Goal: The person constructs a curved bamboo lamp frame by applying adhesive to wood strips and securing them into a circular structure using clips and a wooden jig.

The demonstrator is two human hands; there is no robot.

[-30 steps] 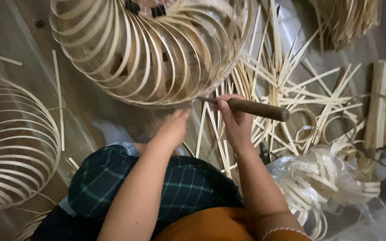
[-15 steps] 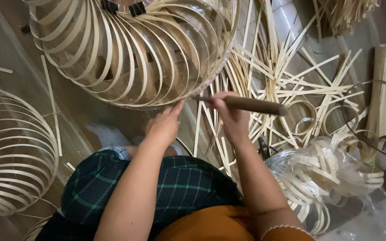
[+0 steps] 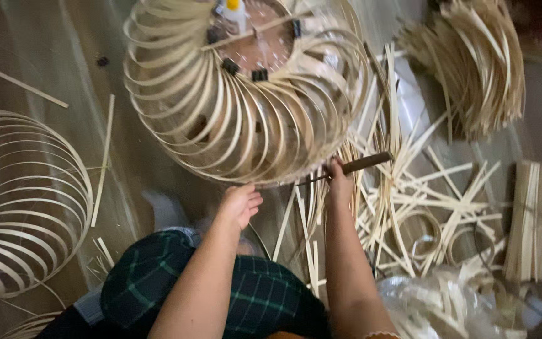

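A round lampshade frame of curved bamboo strips [image 3: 246, 100] lies on the floor ahead of me, with small black clips along its inner ring. My left hand [image 3: 241, 204] rests against the frame's near lower edge, fingers curled. My right hand [image 3: 340, 182] grips a dark wooden-handled tool [image 3: 362, 164], its thin blade pointing left into the frame's bottom edge. My knee in green checked cloth [image 3: 221, 292] is below the hands.
A second strip frame [image 3: 26, 201] sits at the left. Loose bamboo strips [image 3: 421, 201] and small rings litter the floor to the right. A bundle of curved strips [image 3: 478, 63] lies at the top right, stacked flat strips [image 3: 541, 220] at the right edge, and clear plastic [image 3: 446, 304] below.
The view has tilted so the frame shows more fully. Both hands have stayed at its lower edge, and the tool's tip has moved in against the strips.
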